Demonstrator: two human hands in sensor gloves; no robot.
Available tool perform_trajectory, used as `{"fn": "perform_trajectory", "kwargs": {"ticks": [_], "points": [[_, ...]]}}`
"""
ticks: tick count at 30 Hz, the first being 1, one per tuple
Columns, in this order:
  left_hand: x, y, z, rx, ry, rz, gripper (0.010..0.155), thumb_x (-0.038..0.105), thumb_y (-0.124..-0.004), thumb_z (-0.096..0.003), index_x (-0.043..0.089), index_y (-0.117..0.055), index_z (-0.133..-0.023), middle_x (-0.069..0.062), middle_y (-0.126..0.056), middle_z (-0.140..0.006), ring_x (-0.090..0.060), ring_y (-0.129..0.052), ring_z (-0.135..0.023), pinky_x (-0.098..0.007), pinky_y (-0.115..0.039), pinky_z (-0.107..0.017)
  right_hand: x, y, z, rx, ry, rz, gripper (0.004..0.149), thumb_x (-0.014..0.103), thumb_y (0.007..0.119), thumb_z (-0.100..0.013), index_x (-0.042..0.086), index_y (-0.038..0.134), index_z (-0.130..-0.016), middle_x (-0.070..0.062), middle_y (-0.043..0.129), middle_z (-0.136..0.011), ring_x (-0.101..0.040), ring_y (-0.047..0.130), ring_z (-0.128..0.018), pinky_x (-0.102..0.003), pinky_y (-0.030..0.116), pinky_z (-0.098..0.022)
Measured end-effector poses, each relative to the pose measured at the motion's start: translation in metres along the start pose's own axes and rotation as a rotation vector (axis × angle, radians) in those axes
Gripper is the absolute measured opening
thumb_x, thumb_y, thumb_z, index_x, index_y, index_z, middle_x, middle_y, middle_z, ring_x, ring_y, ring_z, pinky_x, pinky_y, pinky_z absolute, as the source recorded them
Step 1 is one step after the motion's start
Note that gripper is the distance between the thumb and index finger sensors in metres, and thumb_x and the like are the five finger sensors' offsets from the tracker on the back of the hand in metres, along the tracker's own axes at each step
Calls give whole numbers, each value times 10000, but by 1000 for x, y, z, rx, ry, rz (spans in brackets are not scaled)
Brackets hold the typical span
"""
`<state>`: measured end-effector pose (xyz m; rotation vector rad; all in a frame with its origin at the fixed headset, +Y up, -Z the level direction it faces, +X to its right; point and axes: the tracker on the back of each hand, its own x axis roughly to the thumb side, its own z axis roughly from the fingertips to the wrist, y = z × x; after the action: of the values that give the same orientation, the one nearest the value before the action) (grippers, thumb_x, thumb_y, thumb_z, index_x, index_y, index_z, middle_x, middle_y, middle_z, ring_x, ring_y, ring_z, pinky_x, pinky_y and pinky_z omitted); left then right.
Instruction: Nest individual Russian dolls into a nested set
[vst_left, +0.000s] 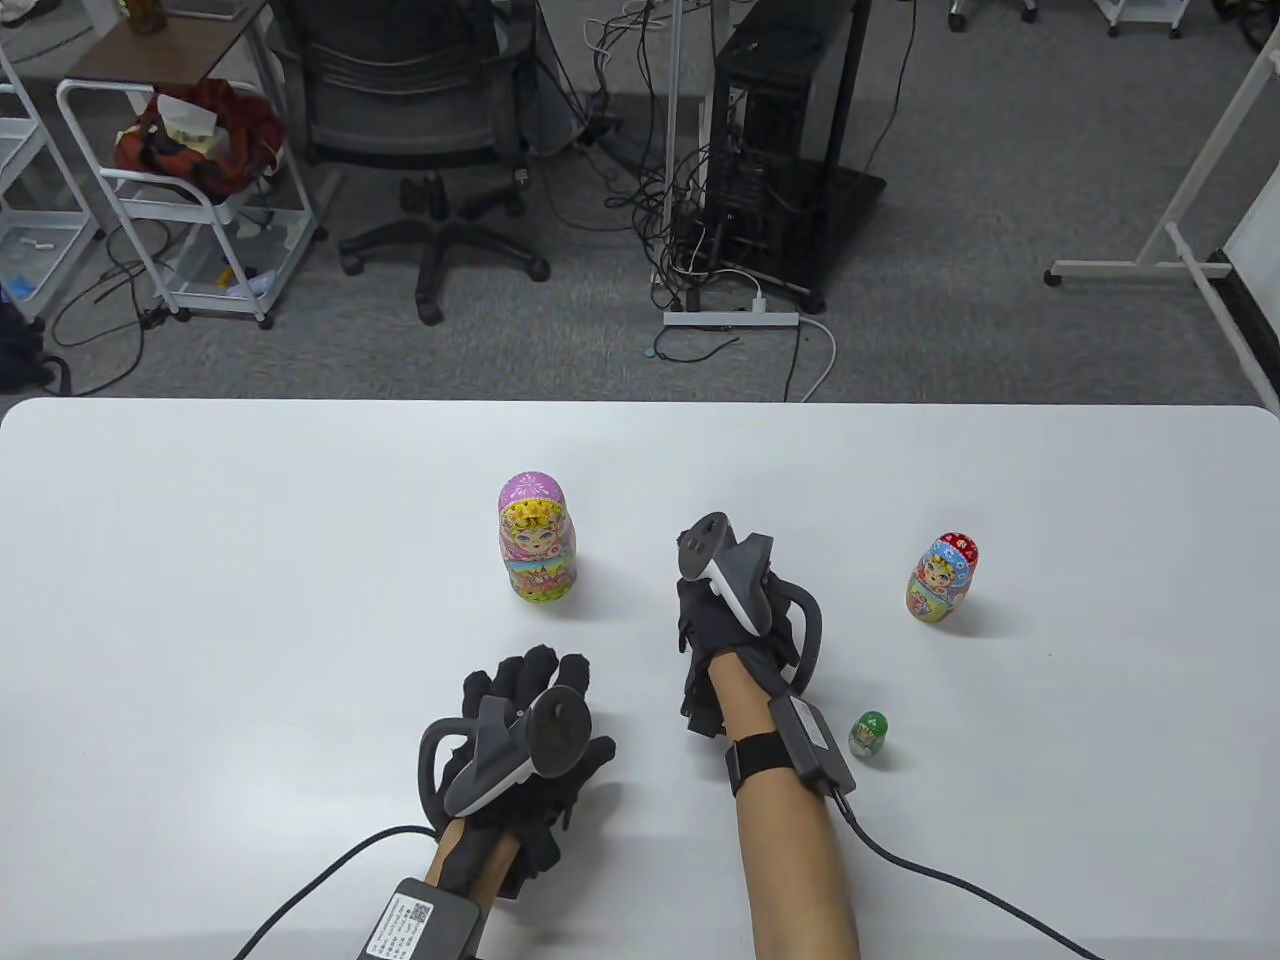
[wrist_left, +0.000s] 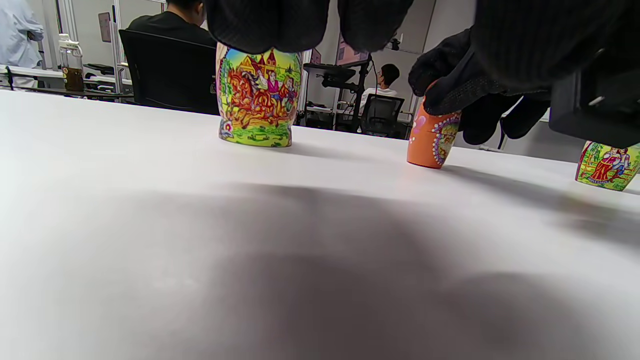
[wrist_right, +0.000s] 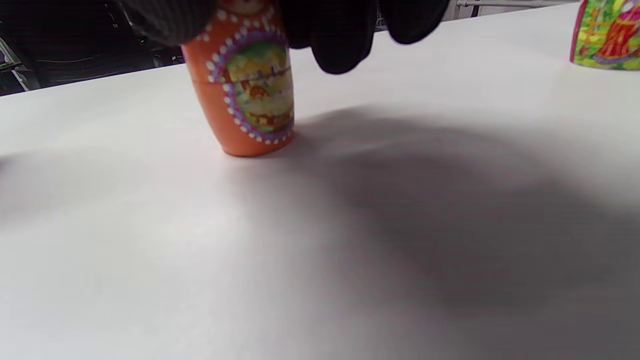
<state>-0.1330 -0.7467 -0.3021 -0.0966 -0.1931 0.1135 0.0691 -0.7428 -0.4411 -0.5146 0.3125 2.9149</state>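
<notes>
My right hand (vst_left: 700, 625) grips the top of an orange doll (wrist_right: 247, 95) that stands upright on the white table (vst_left: 250, 560). The hand hides this doll in the table view, but it shows in the left wrist view (wrist_left: 432, 137). A large pink and yellow doll (vst_left: 537, 537) stands closed, to the left of and beyond my right hand. A medium red and blue doll (vst_left: 942, 578) stands at the right. A tiny green doll (vst_left: 868, 735) stands beside my right forearm. My left hand (vst_left: 530, 680) is empty, fingers spread, low over the table in front of the large doll.
The table's far edge (vst_left: 640, 402) runs across the middle of the table view. Beyond it on the floor are an office chair (vst_left: 420, 120), a computer tower (vst_left: 770, 150) with cables and a white trolley (vst_left: 180, 190). Glove cables trail off the near edge.
</notes>
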Motion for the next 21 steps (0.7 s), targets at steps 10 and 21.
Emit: {"fn": "perform_trajectory", "kwargs": {"ticks": [10,21], "points": [[5,7,9,61,-34,85,913,675,-703,-407,246,-320,-1116,-140,-379,-1172,-369,-462,-1070,-680,-389,-741,-28,-34,81,-112,-557,-229,572,533,770,-449,405,521,-948,-48,792,-921,-254,904,-709,-465,745,-578],[32,20,28,214,-172,111,808,686,-803,-336,232,-668,-991,1,-898,-910,-170,-966,-766,-464,-801,-625,-74,-19,160,-190,-745,-432,572,553,786,-434,380,577,-938,-50,825,-880,-246,923,-658,-467,761,-557]]}}
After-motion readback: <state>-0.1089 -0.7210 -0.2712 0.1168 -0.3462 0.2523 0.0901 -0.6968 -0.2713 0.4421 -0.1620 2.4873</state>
